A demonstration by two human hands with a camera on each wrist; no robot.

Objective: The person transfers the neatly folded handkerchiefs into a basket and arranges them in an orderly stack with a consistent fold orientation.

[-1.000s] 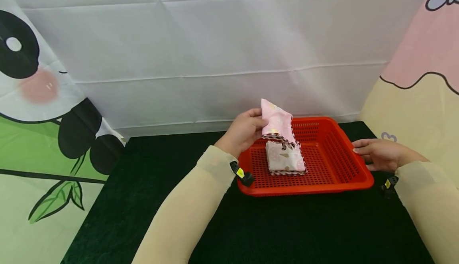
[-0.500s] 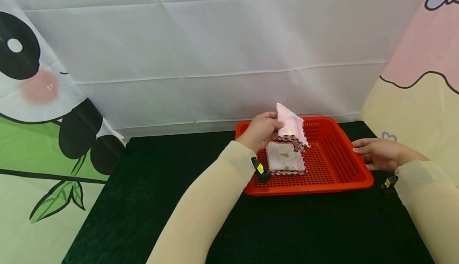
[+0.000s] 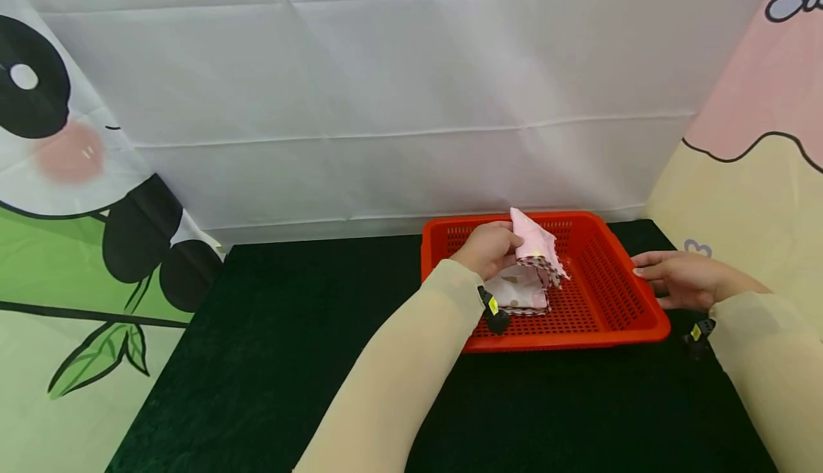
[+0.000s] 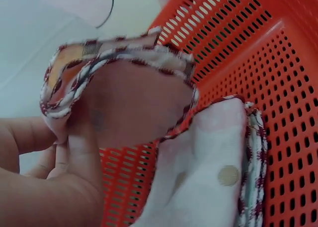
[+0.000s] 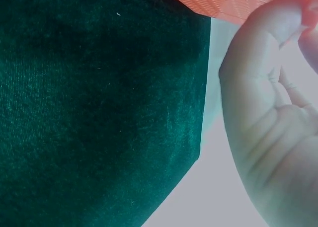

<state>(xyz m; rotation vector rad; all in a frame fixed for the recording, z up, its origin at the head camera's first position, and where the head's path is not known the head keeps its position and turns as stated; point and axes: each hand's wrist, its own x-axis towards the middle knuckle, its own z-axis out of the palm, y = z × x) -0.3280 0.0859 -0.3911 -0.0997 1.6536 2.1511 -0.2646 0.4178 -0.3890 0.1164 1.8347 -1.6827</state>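
My left hand (image 3: 490,249) pinches a small folded pink towel (image 3: 535,239) with dark-and-white stitched edging, holding it above the red plastic basket (image 3: 566,339). In the left wrist view, thumb and fingers grip one folded side of this pink towel (image 4: 144,100), and its layers hang apart at the edge. Beneath it, a folded white towel (image 3: 519,290) with pale spots lies on the basket floor, partly hidden by my left hand and wrist. At the basket's right side my right hand (image 3: 694,278) holds the rim between thumb and fingers; the right wrist view shows the thumb against it.
The basket stands on a dark green cloth-covered table (image 3: 308,359), near its back edge. Behind hangs a white sheet (image 3: 386,101), with cartoon-printed drapes on both sides. The table's right edge runs close beside my right hand.
My left hand has carried the pink towel rightward and lower, from the basket's left side to over its middle. My right hand and the basket stay where they were.
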